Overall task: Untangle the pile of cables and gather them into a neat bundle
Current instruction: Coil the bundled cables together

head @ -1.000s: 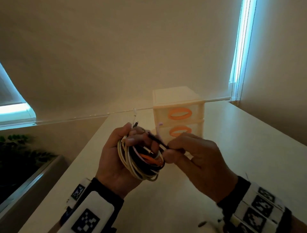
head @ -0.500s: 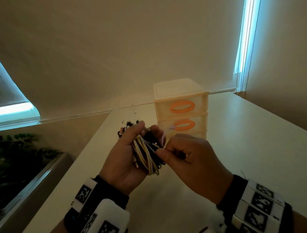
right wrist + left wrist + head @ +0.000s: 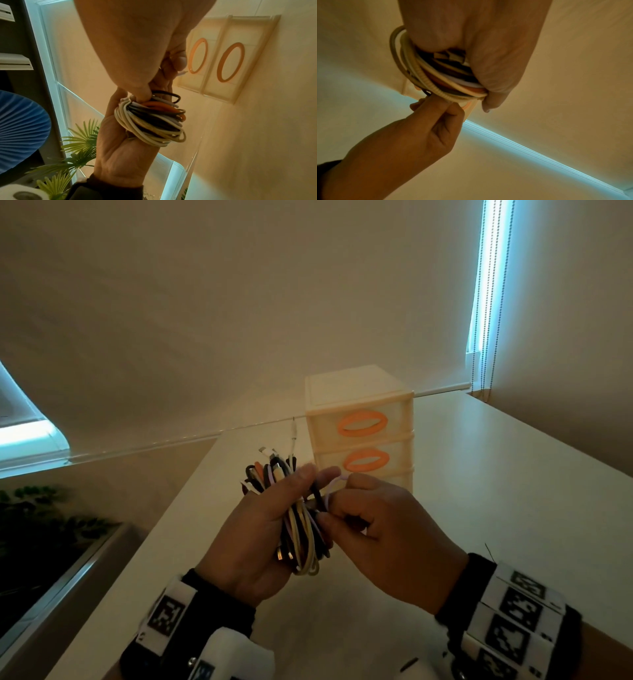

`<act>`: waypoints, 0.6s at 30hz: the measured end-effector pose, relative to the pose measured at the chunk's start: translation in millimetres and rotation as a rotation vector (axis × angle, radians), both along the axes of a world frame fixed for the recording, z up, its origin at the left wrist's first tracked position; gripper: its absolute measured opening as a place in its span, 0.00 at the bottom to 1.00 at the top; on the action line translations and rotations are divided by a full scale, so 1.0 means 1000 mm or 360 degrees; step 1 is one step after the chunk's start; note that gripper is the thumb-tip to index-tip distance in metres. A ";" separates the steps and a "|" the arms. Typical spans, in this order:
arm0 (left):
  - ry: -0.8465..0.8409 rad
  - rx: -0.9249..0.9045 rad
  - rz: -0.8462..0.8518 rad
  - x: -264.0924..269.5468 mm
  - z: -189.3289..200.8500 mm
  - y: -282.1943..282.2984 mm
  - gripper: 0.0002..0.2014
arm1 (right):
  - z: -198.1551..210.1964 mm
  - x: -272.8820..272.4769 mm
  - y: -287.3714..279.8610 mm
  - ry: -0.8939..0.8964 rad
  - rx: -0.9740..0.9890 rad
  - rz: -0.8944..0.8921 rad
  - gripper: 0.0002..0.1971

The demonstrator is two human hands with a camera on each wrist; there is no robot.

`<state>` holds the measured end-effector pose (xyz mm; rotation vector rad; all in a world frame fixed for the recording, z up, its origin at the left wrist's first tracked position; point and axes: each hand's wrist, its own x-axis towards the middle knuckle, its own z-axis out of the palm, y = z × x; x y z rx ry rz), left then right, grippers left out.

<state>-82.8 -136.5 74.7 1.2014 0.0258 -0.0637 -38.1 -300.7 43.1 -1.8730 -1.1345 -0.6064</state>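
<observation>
one cable bundle [image 3: 301,529], two hands (gripping), one drawer unit [image 3: 359,433]

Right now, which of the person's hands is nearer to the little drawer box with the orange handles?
Right. The right hand pinches a pale cable just in front of the drawer box, overlapping its lower drawers in the head view. The left hand grips the cable bundle further left.

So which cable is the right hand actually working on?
Start at the drawer unit with orange handles on the table. Before it, the left hand grips the cable bundle. The right hand pinches the thin pale lilac cable arching off the bundle's top.
</observation>
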 end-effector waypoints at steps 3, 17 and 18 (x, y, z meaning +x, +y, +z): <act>-0.0010 -0.0022 -0.0019 -0.001 0.001 -0.005 0.19 | 0.008 -0.001 -0.002 -0.0136 -0.0134 0.0007 0.09; 0.0095 -0.0608 -0.0434 0.005 -0.007 0.012 0.10 | 0.014 0.002 -0.018 0.0001 0.0312 0.0201 0.21; 0.0096 -0.0632 -0.0473 0.004 -0.010 0.007 0.10 | 0.014 0.001 -0.017 -0.0048 0.0313 0.0199 0.21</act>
